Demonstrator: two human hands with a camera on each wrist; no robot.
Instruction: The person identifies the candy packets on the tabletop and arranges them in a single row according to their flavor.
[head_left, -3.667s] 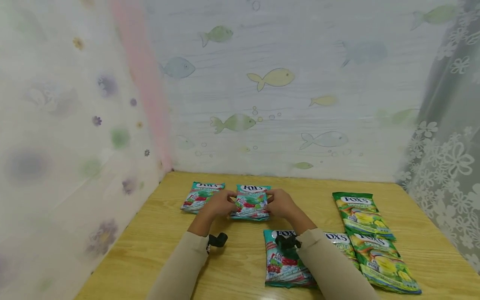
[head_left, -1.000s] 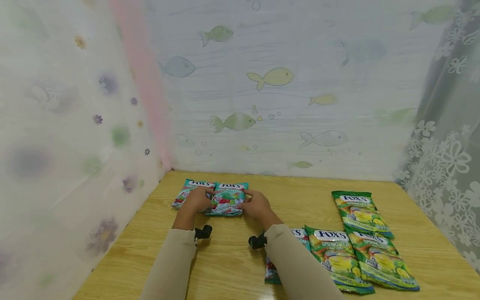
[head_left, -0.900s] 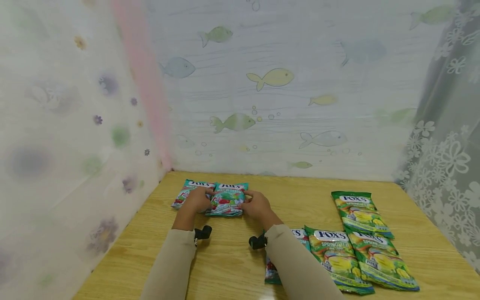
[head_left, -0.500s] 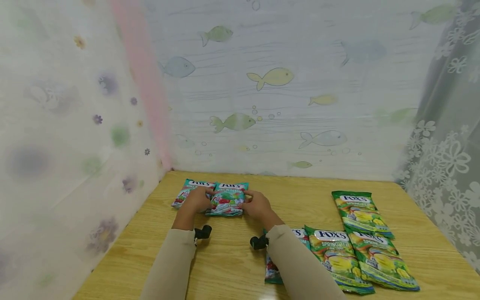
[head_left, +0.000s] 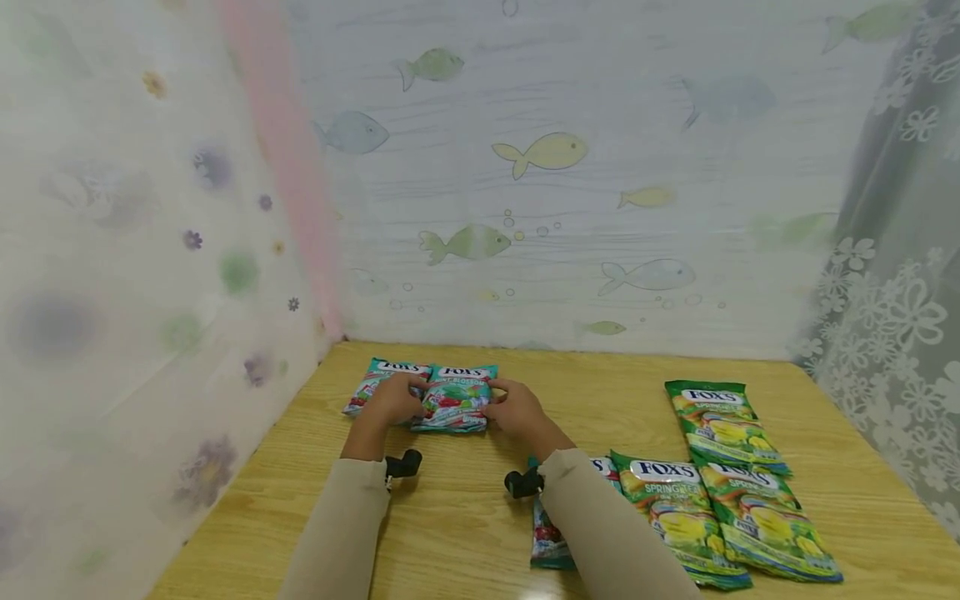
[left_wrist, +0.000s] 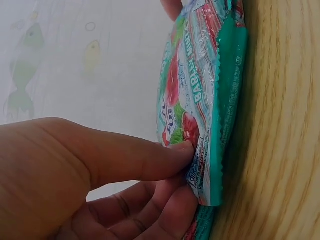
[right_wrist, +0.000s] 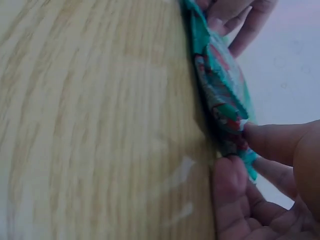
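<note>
1. Toward the far left of the desk [head_left: 450, 525], a teal mint bag [head_left: 456, 400] lies face up between both hands, its long axis running roughly away from the person, printed name at the far end.
2. On its left edge is the left hand [head_left: 397, 400]; on its right edge, the right hand [head_left: 517, 410]. Both touch the bag, so neither is nearer.
3. The left fingers are curled, thumb on the front near the lower corner, pinching the edge. The right fingers are nearly closed too, thumb and fingertips gripping the opposite side.
4. Just left, a neighbouring teal bag [head_left: 375, 379] meets the held one; the left hand partly hides the join, so overlap is hard to tell.
5. Forearms in beige sleeves [head_left: 337, 517] reach forward, hands turned inward and low. The right sleeve passes over a third teal bag [head_left: 549, 542], beside three green bags [head_left: 671, 500].
</note>
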